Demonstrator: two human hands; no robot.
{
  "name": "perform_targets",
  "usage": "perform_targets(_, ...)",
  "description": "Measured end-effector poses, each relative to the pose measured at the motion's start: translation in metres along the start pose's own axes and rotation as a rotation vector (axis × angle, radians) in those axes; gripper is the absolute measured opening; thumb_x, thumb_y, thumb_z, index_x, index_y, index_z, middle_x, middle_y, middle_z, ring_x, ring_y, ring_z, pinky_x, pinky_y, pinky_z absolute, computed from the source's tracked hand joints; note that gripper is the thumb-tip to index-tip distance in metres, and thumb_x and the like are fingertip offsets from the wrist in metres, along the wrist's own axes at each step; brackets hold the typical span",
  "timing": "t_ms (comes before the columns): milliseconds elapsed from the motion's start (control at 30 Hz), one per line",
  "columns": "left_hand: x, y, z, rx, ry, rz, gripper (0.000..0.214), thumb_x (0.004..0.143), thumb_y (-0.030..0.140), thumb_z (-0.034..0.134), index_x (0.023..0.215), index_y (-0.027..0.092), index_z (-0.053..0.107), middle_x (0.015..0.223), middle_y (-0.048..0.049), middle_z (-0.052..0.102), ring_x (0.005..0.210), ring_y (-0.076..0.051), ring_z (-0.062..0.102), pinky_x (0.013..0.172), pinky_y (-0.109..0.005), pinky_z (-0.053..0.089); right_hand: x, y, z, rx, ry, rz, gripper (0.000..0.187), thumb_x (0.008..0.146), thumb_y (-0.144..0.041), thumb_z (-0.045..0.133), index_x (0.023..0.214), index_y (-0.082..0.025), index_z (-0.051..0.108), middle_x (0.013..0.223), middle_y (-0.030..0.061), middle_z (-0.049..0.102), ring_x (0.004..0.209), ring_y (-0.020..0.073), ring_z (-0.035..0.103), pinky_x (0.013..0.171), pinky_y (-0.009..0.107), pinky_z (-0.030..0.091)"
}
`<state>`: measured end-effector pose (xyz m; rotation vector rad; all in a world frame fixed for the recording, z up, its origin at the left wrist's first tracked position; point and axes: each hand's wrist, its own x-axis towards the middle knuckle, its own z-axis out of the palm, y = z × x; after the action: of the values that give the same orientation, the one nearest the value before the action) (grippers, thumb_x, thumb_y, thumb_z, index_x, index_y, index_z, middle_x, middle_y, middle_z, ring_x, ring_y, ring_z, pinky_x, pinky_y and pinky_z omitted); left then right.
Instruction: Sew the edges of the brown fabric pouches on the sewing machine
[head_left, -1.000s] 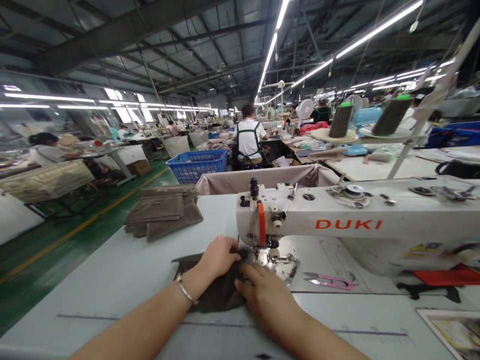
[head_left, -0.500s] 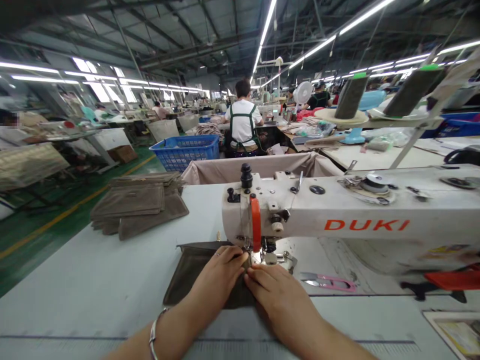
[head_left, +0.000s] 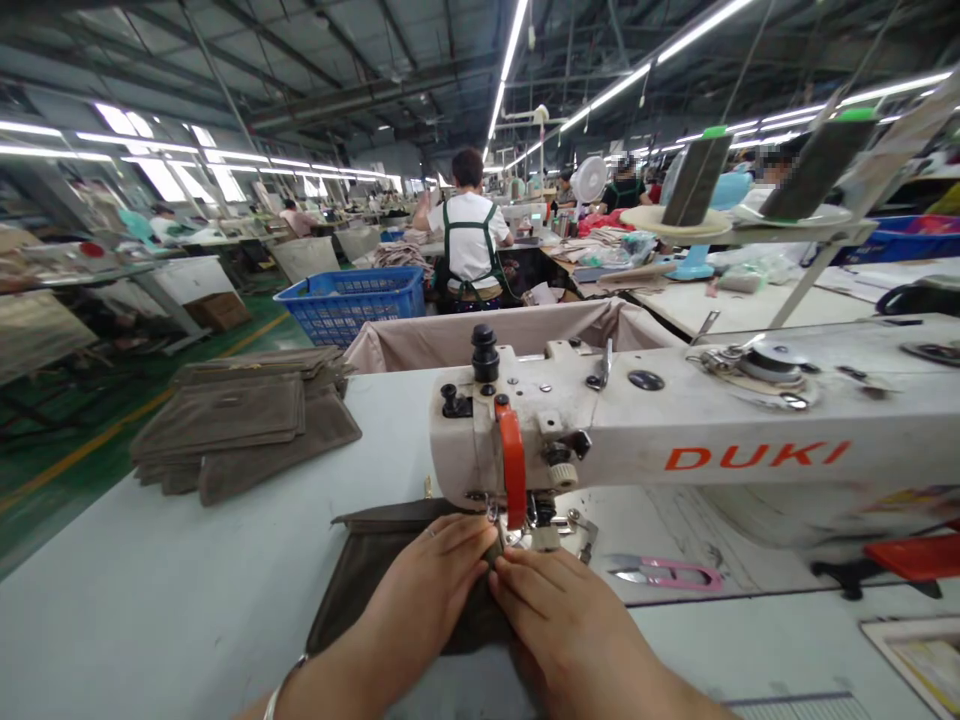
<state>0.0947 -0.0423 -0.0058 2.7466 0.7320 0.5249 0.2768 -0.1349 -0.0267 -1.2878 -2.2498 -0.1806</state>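
A dark grey-brown fabric piece (head_left: pixel 360 560) lies on the sewing table, its right edge at the needle area of a white sewing machine (head_left: pixel 600 420). My left hand (head_left: pixel 427 575) presses on the fabric, thumb and fingertips pinched at the edge just left of the presser foot. Close beside it, my right hand (head_left: pixel 555 600) grips the same edge with fingers bent together. Both sets of fingertips nearly meet in front of the needle, which is mostly hidden behind the orange guard (head_left: pixel 512 465).
Pink-handled thread snips (head_left: pixel 667 572) lie under the machine arm. A stack of similar fabric pieces (head_left: pixel 247 415) sits at the table's left edge. Behind stand a cloth-lined bin (head_left: pixel 480 335), a blue crate (head_left: pixel 352 300) and a seated co-worker (head_left: pixel 472 230). Thread cones (head_left: pixel 697 180) stand at right.
The view has shifted slightly closer and turned a little to the right. Both hands keep their hold on the fabric edge beside the needle. The co-worker's left arm has risen.
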Motion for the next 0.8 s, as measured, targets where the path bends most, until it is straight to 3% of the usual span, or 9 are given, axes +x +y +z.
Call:
perform_targets(167, 0.003, -0.006, -0.005, -0.004, -0.026, 0.039, 0.033, 0.094, 0.011, 0.049, 0.125, 0.018, 0.060, 0.125, -0.0057, 0.065, 0.118, -0.019, 0.058, 0.107, -0.034, 0.047, 0.001, -0.003, 0.004, -0.010, 0.000, -0.005, 0.031, 0.092, -0.026, 0.056, 0.117, -0.010, 0.065, 0.113, 0.0096, 0.069, 0.106, 0.0227, 0.060, 0.095, 0.035, 0.048)
perform_targets(333, 0.002, -0.004, -0.002, 0.013, -0.041, 0.027, 0.034, 0.095, 0.010, 0.049, 0.127, 0.019, 0.058, 0.126, -0.0052, 0.064, 0.119, -0.020, 0.056, 0.108, -0.037, 0.046, 0.001, -0.005, 0.003, 0.034, 0.029, 0.025, 0.030, 0.090, -0.015, 0.052, 0.117, -0.009, 0.065, 0.112, 0.0100, 0.069, 0.107, 0.0224, 0.059, 0.096, 0.035, 0.048)
perform_targets(567, 0.000, -0.001, 0.005, 0.011, 0.014, -0.060, 0.029, 0.095, 0.010, 0.050, 0.122, 0.017, 0.058, 0.124, -0.0079, 0.062, 0.117, -0.023, 0.056, 0.105, -0.045, 0.047, 0.001, -0.002, -0.004, 0.084, -0.074, 0.097, 0.034, 0.089, -0.014, 0.055, 0.122, -0.011, 0.062, 0.115, 0.0099, 0.067, 0.111, 0.0218, 0.057, 0.098, 0.035, 0.048)
perform_targets(800, 0.001, -0.005, 0.003, -0.045, -0.017, -0.038, 0.030, 0.095, 0.011, 0.050, 0.123, 0.020, 0.057, 0.126, -0.0055, 0.061, 0.120, -0.022, 0.054, 0.108, -0.044, 0.045, 0.002, -0.005, 0.001, 0.112, -0.067, 0.086, 0.033, 0.089, -0.013, 0.054, 0.121, -0.012, 0.061, 0.113, 0.0103, 0.067, 0.110, 0.0223, 0.057, 0.098, 0.037, 0.047)
